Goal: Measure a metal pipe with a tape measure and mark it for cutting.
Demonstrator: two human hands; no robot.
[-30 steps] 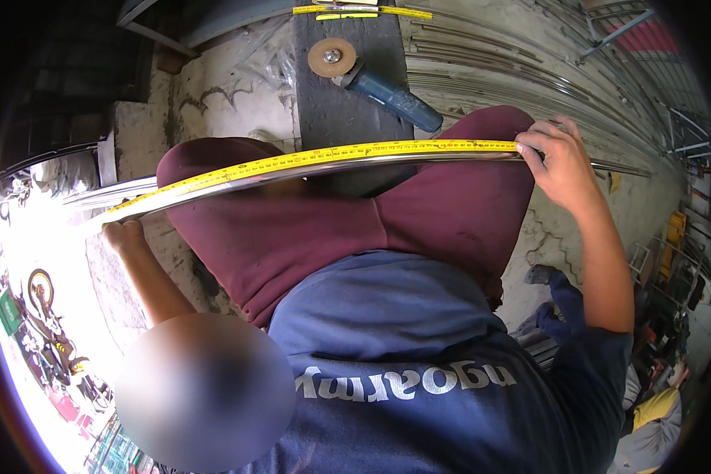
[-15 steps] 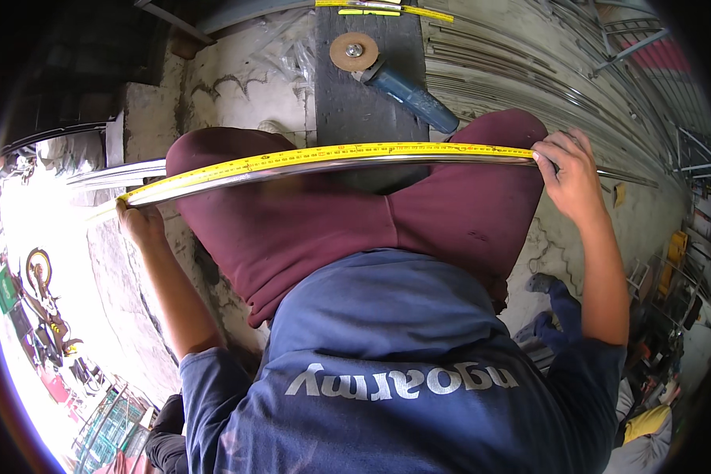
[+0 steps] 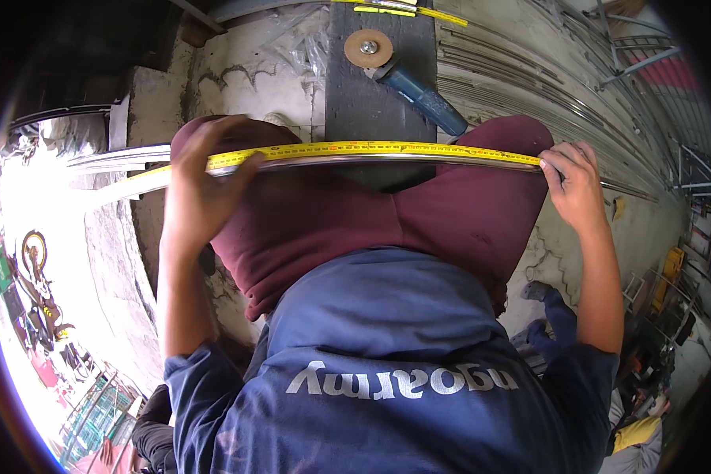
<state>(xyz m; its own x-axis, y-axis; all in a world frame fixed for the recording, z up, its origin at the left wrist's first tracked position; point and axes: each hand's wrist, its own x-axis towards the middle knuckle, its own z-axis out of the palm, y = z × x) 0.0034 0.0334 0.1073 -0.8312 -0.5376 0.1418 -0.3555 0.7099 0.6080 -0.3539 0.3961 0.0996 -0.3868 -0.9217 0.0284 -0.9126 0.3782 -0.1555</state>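
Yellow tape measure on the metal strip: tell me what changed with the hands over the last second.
The left hand slid rightward along the yellow tape measure and the curved silvery metal strip, from the strip's far left end to over the left knee, pressing the tape down. The right hand stayed pinching the tape's right end. The blue angle grinder did not move.

A yellow tape measure (image 3: 387, 148) with black marks lies along a silver metal bar (image 3: 118, 158), over maroon trousers (image 3: 450, 213).

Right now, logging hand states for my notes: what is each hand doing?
Left hand: laid over the yellow tape measure and metal strip, pressing them down.
Right hand: fingers closed on the tape's end.
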